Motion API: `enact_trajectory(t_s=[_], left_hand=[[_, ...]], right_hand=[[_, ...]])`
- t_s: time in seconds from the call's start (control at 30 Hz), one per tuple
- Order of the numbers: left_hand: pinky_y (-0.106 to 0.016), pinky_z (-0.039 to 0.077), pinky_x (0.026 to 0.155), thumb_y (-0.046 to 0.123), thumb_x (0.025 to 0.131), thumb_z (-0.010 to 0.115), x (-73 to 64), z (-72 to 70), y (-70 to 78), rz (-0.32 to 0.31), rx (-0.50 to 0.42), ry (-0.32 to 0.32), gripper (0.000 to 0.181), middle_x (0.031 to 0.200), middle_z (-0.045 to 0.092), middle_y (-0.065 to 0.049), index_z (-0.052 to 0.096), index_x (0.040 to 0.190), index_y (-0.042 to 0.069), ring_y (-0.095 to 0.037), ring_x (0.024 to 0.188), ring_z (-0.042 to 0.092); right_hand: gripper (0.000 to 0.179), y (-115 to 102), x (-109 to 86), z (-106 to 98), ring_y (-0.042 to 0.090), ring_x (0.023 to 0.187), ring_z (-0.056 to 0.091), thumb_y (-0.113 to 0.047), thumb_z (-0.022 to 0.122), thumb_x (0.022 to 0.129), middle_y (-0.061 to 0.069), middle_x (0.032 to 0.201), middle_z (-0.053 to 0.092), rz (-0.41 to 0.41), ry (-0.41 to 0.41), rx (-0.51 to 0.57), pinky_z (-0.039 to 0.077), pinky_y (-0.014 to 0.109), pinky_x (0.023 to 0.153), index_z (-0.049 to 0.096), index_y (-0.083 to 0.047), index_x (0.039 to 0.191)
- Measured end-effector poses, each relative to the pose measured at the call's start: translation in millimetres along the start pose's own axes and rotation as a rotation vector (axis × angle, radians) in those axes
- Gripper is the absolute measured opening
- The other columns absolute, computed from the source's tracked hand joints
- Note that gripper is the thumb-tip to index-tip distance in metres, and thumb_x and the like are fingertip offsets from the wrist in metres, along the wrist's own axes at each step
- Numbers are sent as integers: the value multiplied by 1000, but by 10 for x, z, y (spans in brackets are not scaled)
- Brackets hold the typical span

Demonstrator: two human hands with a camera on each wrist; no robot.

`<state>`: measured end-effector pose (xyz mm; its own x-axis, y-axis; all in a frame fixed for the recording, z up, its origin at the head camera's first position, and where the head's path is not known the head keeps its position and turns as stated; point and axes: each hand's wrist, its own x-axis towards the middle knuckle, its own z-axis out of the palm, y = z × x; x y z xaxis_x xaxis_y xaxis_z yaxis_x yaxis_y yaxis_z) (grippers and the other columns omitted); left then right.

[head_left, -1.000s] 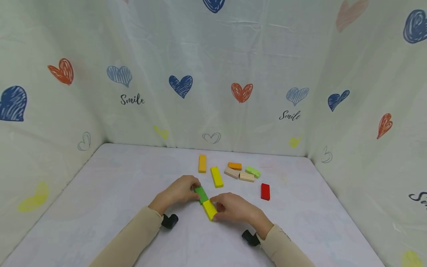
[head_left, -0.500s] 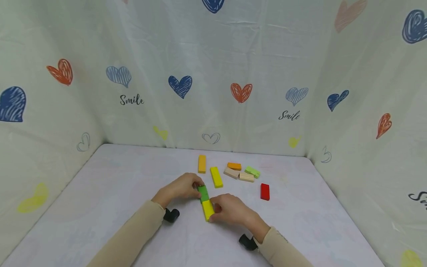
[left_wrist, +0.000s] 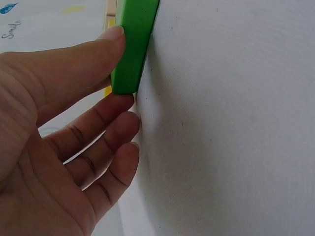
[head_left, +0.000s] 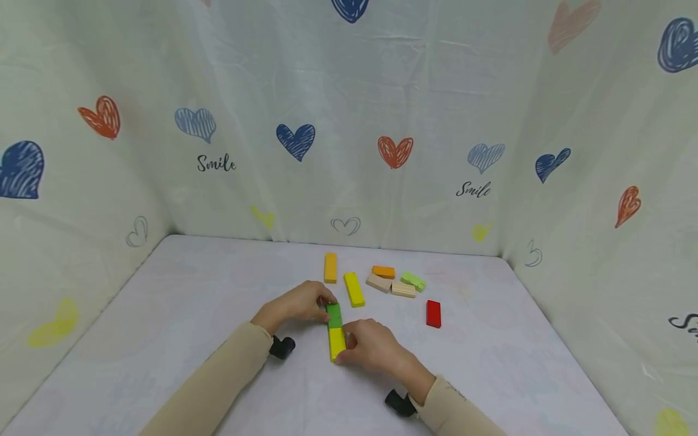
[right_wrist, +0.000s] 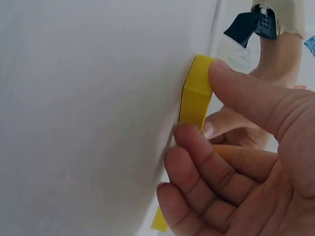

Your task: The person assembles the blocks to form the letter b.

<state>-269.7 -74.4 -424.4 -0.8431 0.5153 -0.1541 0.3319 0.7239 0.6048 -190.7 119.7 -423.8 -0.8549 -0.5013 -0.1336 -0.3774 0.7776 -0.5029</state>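
Two blocks, laid in line and seemingly touching at their ends: one green block [head_left: 335, 317], pinched between thumb and forefinger of the left hand [head_left: 300, 301], remaining fingers loosely bent; one near yellow block [head_left: 337, 344], held along the right hand's [head_left: 376, 345] fingertips, thumb at its near corner, forefinger by the joint. Handling, as judged: light, rigid, hardly breakable, painted faces perhaps slightly slick. Best hold: opposed long sides, at mid-length, clear of the joint. Beyond the left fingertips: one far yellow block [head_left: 354, 289]; farther, one amber block [head_left: 330, 268]. Beyond the right fingers: one orange block [head_left: 384, 271], two plain wood blocks [head_left: 403, 289], one light green block [head_left: 414, 280]. Rightward of those fingers, well apart: one red block [head_left: 433, 314]. Support: one whitish tabletop [head_left: 218, 266].
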Motion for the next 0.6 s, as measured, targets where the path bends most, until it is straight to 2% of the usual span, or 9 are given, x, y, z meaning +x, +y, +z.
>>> enact_trajectory(t_s=[0.17, 0.33, 0.6], left_hand=[[-30, 48, 78, 9, 76, 81, 21, -4, -27, 20, -9, -7, 35, 96, 64, 7, 71, 110, 13, -15, 85, 53], [-31, 48, 79, 9, 75, 81, 24, -10, -34, 10, -22, -7, 35, 95, 63, 8, 71, 108, 15, -15, 86, 53], [-31, 48, 80, 9, 76, 81, 26, -10, -32, 1, -31, -23, 34, 94, 62, 8, 71, 107, 17, -16, 87, 53]], right_hand=[[45, -35, -10, 20, 10, 56, 47, -37, 82, 73, -7, 61, 53, 41, 9, -19, 36, 22, 51, 68, -10, 107], [50, -32, -8, 24, 10, 55, 46, -39, 82, 73, -7, 61, 53, 57, 15, -28, 36, 22, 49, 67, -10, 111], [54, -35, -26, -14, 12, 58, 47, -37, 83, 72, -6, 65, 54, 78, -22, -10, 39, 23, 51, 66, -11, 115]])
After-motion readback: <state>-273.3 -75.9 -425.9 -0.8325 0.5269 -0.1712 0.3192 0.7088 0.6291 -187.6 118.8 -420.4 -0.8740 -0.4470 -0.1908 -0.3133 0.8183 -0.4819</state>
